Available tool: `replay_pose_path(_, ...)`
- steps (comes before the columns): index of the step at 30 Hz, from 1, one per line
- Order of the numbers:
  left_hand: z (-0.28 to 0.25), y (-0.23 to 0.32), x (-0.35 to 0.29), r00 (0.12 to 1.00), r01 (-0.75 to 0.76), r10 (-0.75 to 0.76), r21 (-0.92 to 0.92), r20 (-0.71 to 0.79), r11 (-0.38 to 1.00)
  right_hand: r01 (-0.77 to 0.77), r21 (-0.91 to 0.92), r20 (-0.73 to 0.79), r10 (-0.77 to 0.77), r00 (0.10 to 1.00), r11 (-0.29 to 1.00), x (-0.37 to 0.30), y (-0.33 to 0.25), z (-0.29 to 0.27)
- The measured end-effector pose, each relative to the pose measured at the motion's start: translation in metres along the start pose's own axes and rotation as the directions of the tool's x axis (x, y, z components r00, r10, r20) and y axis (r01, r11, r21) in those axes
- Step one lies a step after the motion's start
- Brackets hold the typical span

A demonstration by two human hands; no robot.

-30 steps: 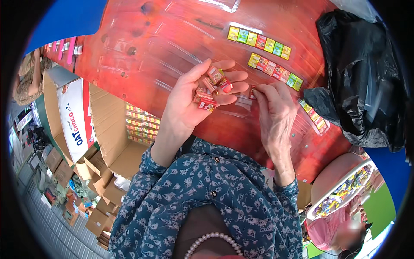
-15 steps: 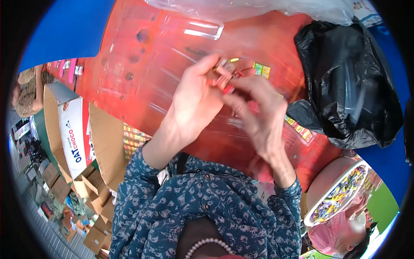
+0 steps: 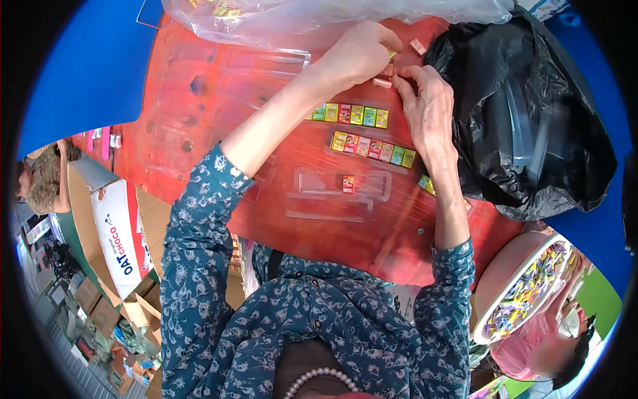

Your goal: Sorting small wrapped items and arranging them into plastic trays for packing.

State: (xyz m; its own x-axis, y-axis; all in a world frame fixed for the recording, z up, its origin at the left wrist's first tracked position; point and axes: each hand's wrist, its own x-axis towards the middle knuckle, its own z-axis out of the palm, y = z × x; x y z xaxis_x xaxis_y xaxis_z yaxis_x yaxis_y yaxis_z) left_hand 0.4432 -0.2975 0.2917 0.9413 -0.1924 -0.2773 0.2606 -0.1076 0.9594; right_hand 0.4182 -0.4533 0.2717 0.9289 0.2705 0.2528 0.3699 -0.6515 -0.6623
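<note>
My left hand (image 3: pixel 362 56) is closed at the far side of the red table, with a small yellow box (image 3: pixel 392 54) at its fingertips. My right hand (image 3: pixel 428 103) meets it there, thumb and fingers pinching at a small pink box (image 3: pixel 382 82). One more pink box (image 3: pixel 417 46) lies loose just beyond. Nearer me, a clear plastic tray (image 3: pixel 389 108) and a second clear tray (image 3: pixel 332 147) each hold a row of small coloured boxes. A third clear tray (image 3: pixel 309 181) has a single red box (image 3: pixel 348 184) in it. My right forearm partly covers another row of boxes (image 3: pixel 426 185).
A black plastic bag (image 3: pixel 531 120) stands at the right, with clear plastic (image 3: pixel 332 20) along the far edge. Empty clear trays (image 3: pixel 266 63) lie at the left. A tub of colourful wrapped pieces (image 3: pixel 488 306) is at lower right, near a person in pink. Cardboard boxes (image 3: pixel 113 233) stand lower left.
Both hands have moved away from me to the far side of the table. The rows of boxes and the tray with one red box now show below them.
</note>
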Motion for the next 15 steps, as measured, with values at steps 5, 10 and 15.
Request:
replay_pose_path(5,-0.013,-0.008,-0.007,0.902,-0.298,0.43,0.679,-0.029,0.671,-0.054,-0.07,0.034,0.056,0.998,0.996,-0.006,0.0,-0.007)
replay_pose_path(10,-0.021,-0.019,-0.015,0.827,-0.353,0.562,0.777,-0.001,0.521,0.039,0.002,-0.03,-0.039,0.999,0.999,-0.001,-0.008,-0.007)
replay_pose_path(15,-0.02,-0.019,-0.021,0.815,-0.407,0.579,0.744,0.034,0.53,0.203,-0.107,0.077,-0.196,0.978,0.973,0.016,-0.005,0.009)
